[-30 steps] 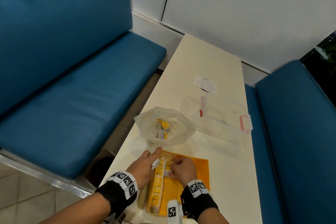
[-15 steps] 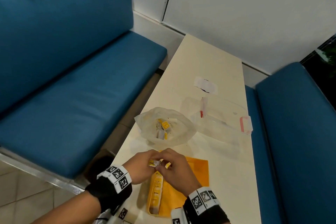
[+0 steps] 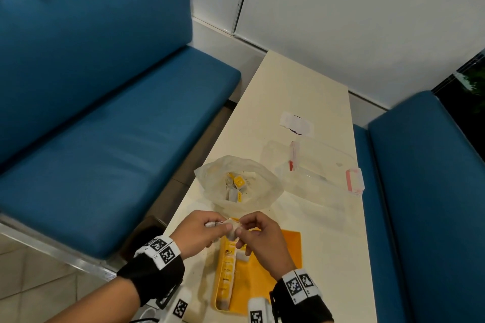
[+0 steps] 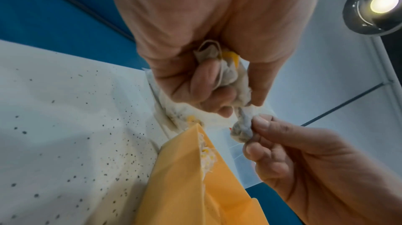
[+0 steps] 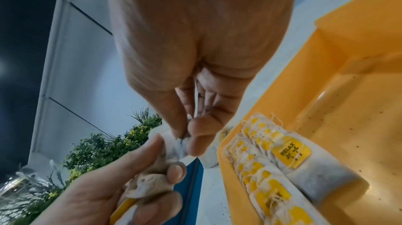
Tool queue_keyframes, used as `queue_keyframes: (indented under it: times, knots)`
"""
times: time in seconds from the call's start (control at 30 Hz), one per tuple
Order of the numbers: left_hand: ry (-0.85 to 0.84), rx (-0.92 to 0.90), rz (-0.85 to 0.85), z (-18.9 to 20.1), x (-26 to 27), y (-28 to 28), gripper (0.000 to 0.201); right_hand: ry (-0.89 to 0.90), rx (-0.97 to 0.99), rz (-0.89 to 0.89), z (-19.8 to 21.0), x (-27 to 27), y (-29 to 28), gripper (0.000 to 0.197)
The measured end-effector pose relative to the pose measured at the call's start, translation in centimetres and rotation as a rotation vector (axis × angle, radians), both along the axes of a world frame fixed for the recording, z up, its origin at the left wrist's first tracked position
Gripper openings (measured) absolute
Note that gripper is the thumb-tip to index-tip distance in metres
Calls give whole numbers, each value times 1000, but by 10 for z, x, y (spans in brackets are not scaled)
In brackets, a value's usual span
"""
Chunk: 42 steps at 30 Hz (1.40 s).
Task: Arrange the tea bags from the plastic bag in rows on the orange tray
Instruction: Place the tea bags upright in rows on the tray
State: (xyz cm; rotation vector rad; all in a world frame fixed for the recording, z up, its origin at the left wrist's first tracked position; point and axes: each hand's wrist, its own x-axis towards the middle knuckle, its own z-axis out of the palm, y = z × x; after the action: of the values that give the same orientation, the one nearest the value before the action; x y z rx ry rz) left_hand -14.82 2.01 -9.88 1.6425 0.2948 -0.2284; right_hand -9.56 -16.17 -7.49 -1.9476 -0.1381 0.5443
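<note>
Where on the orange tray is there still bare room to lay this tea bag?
The orange plastic tray is bare on its right side, between the row of yellow-tagged tea bags along its left wall and its right rim. The far left corner is crowded: both hands work there.

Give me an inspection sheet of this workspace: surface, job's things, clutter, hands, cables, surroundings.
Surface: cream table, dark specks showing in the left wrist view.
Job's things: orange tray at the near edge with one row of tea bags along its left side; plastic bag beyond it, open, more bags inside; a crumpled tea bag held above the tray.
Clutter: clear lidded box with pink clips; a white paper farther back.
Hands: left hand grips the crumpled tea bag; right hand pinches its other end.
Cables: nothing seen.
Surroundings: blue benches on both sides, white wall, plants, a ceiling lamp.
</note>
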Motion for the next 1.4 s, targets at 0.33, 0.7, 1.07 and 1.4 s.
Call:
queue_keyframes:
  times: [0.33, 0.7, 1.07, 1.4]
  knots:
    - [151, -81, -17, 11, 3, -6, 15, -473, -263, 247, -6, -11, 5, 23]
    - [70, 71, -95, 9, 3, -3, 19, -506, -401, 127, -1, -5, -5, 10]
    - [-105, 153, -175, 4, 6, 2, 23, -52, -29, 44, 16, 16, -31, 7]
    - [-185, 106, -101, 1, 14, -14, 10, -4, 40, 32, 18, 15, -27, 6]
